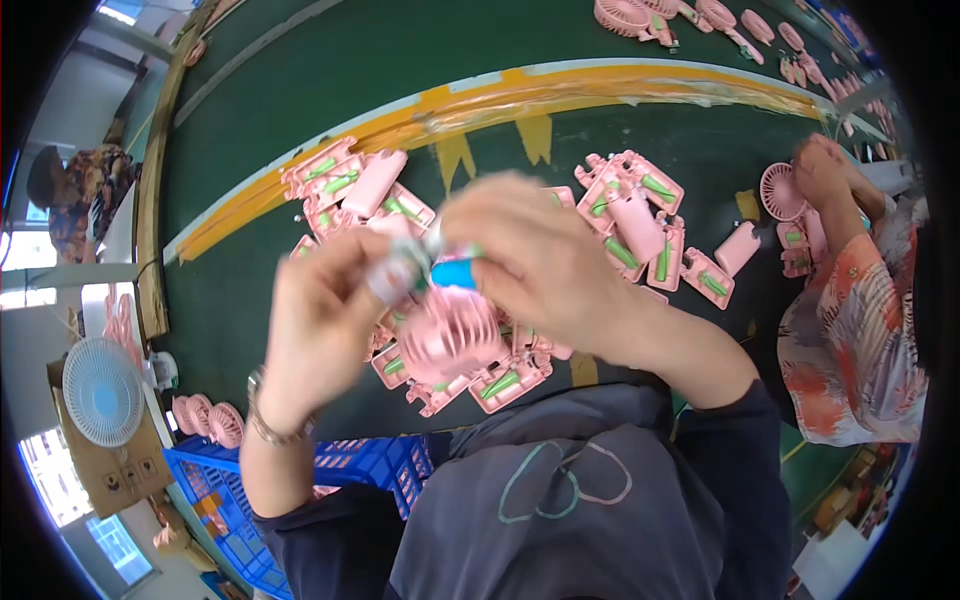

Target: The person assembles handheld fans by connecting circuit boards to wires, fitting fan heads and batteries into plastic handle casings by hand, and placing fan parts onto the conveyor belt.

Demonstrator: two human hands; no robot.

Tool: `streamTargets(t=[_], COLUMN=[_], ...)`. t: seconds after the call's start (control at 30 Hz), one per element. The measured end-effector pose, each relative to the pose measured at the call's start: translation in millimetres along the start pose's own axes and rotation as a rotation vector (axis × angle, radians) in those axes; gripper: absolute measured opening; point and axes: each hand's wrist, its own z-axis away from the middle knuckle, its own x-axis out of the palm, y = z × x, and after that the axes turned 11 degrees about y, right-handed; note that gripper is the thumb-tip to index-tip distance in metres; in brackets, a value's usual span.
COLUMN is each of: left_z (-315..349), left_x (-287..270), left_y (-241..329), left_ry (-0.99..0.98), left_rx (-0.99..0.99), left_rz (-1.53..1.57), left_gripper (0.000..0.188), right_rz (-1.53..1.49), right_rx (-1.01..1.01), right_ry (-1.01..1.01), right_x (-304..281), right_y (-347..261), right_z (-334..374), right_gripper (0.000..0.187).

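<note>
My left hand (335, 315) and my right hand (545, 255) meet in front of me above the bench, fingers closed and smeared by motion. Below their fingertips hangs a pink fan head (455, 335) with a ribbed grille, held at its upper end. White wrapping (393, 278) covers a left fingertip. A bright blue piece (453, 274) shows at my right fingertips; whether it is a finger cover or a loose part I cannot tell. Small whitish and green bits between the fingers are too blurred to name. Under the fan lie open pink handle shells (503, 383) with green cells.
Piles of pink handle shells lie at left (375, 183) and right (635, 222) on the green bench (300, 90). A yellow-taped ledge (400, 125) crosses behind them. A blue crate (375, 465) stands near my left arm. At right, a co-worker's hands (830, 180) are beside another pink fan (782, 192).
</note>
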Motion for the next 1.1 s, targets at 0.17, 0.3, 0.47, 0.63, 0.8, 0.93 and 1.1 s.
streamTargets(t=[0.17, 0.3, 0.47, 0.63, 0.8, 0.93, 1.1], left_z=[-119.3, -219.9, -220.0, -85.5, 18.3, 148.4, 150.2], left_x=[-1.3, 33.7, 87.7, 26.4, -197.1, -349.2, -301.6], left_y=[11.0, -13.1, -57.9, -52.2, -132.9, -209.7, -240.7], left_ry=[0.301, 0.612, 0.326, 0.190, 0.571, 0.562, 0.451], left_rx=[0.437, 0.876, 0.967, 0.619, -0.277, -0.818, -0.819], left_rz=[-0.181, -0.675, -0.707, -0.920, -1.260, -1.255, -0.828], left_gripper=[0.018, 0.018, 0.028, 0.023, 0.043, 0.078, 0.100], right_rz=[0.490, 0.676, 0.578, -0.264, -0.212, -0.057, 0.599], right_rx=[0.337, 0.647, 0.624, 1.220, 0.885, 0.762, 0.426], right_ry=[0.183, -0.027, -0.052, 0.330, 0.081, -0.225, -0.483], right_x=[-84.3, -105.3, -90.2, -131.6, -72.7, -14.1, -3.2], right_y=[51.4, 59.9, 87.6, 88.6, 84.5, 117.6, 136.4], right_z=[32.2, 76.4, 102.1, 91.1, 37.6, 3.9, 8.8], right_gripper=[0.041, 0.051, 0.064, 0.050, 0.042, 0.043, 0.033])
